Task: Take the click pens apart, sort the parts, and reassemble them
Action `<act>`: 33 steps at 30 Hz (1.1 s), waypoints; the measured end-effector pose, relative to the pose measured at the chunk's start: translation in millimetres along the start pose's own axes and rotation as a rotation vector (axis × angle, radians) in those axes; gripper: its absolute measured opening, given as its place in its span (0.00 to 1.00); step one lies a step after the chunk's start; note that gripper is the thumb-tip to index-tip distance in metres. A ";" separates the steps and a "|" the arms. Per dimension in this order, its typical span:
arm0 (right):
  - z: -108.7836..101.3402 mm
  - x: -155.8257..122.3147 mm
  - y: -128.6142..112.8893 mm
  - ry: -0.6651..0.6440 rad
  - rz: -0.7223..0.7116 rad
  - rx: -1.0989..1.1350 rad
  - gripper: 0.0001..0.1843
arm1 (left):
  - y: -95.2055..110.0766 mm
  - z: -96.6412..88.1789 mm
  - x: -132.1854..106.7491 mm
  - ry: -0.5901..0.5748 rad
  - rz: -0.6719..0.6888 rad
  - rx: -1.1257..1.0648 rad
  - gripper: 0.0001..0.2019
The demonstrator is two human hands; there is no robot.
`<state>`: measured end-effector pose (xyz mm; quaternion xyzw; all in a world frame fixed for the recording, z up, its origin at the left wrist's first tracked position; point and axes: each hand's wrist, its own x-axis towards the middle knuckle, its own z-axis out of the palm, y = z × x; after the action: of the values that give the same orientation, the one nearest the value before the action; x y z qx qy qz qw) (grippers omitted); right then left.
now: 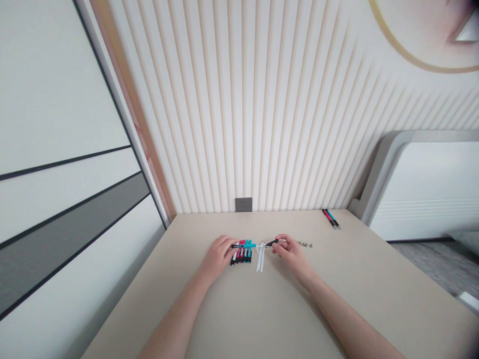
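Pens (243, 253) on a beige desk (239, 319), ribbed white wall (239, 124)

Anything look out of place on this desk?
Nothing looks spilled or damaged. The one oddity is a pair of pens lying at an angle near the far right edge of the beige desk, apart from the row of pens by the left hand.

This looks like a room in a modern home, probably a bedroom or study. Ribbed cream panelling (239, 109) covers the wall behind a beige table (239, 314), with a wall socket (243, 204) just above its edge. Tall white wardrobe-like doors (63, 164) with dark stripes stand on the left, and a gold-rimmed round wall picture (422, 35) hangs upper right, above a grey-framed white furnishing (422, 189).
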<state>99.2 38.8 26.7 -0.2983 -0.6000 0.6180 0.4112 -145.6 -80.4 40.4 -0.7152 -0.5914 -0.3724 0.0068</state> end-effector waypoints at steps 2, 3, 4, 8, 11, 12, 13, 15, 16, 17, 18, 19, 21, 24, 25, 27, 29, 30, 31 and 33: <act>0.8 -0.3 -0.3 -0.007 -0.008 0.009 0.26 | 0.0 0.0 0.1 0.006 -0.002 0.004 0.07; 1.0 -0.2 -0.2 -0.003 -0.010 0.011 0.26 | 0.1 -0.1 0.2 0.005 -0.001 0.006 0.06; 0.8 0.1 0.1 0.007 -0.010 0.012 0.26 | 0.1 -0.1 0.3 0.002 0.001 0.007 0.06; -3.4 2.9 1.0 0.086 -0.011 0.001 0.26 | -0.6 -0.7 0.3 0.003 -0.006 0.011 0.07; -7.8 4.6 -0.7 0.143 -0.010 -0.012 0.25 | -1.4 -1.1 0.1 0.003 -0.023 0.020 0.07; -8.7 4.9 -1.7 0.161 -0.011 -0.016 0.25 | -1.6 -1.3 0.1 0.001 -0.028 0.024 0.07; -9.4 5.0 -2.7 0.175 -0.011 -0.020 0.25 | -1.7 -1.4 0.2 -0.002 -0.032 0.030 0.07; -9.7 4.8 -4.4 0.190 -0.008 -0.032 0.25 | -1.8 -1.7 0.5 -0.005 -0.040 0.039 0.07; -9.6 4.7 -4.8 0.188 -0.002 -0.039 0.26 | -1.8 -1.8 0.6 -0.006 -0.043 0.042 0.07; -9.4 4.6 -4.9 0.182 0.004 -0.045 0.26 | -1.8 -1.8 0.8 -0.006 -0.047 0.043 0.07; -9.1 4.5 -4.5 0.172 0.009 -0.050 0.25 | -1.8 -1.9 0.9 -0.004 -0.050 0.043 0.07; -8.9 4.5 -3.7 0.160 0.012 -0.053 0.25 | -1.9 -1.8 0.9 -0.002 -0.053 0.042 0.07; -8.3 4.8 -1.2 0.137 0.008 -0.056 0.25 | -2.6 -1.3 0.8 0.005 -0.053 0.042 0.06; -7.5 5.5 3.2 0.109 -0.002 -0.044 0.25 | -3.9 -0.1 0.3 0.000 -0.036 0.036 0.06; -7.1 5.6 4.3 0.098 -0.004 -0.039 0.25 | -4.2 0.4 0.1 -0.004 -0.029 0.033 0.06; -6.4 5.5 5.6 0.080 -0.006 -0.031 0.24 | -4.3 1.1 -0.2 -0.012 -0.018 0.027 0.06; -5.6 5.0 6.0 0.072 -0.008 -0.031 0.24 | -3.8 1.4 -0.4 -0.018 -0.012 0.020 0.07; -5.2 4.6 5.9 0.069 -0.006 -0.032 0.24 | -3.3 1.5 -0.4 -0.022 -0.010 0.016 0.07; -4.7 4.1 5.7 0.066 -0.002 -0.034 0.24 | -2.8 1.4 -0.4 -0.025 -0.009 0.013 0.07; -3.2 3.1 4.9 0.052 0.010 -0.038 0.25 | -1.7 1.0 -0.2 -0.030 -0.009 0.007 0.07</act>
<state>99.8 43.4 21.9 -0.3251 -0.5990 0.6007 0.4179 -146.5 -79.7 38.8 -0.7179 -0.5960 -0.3597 -0.0012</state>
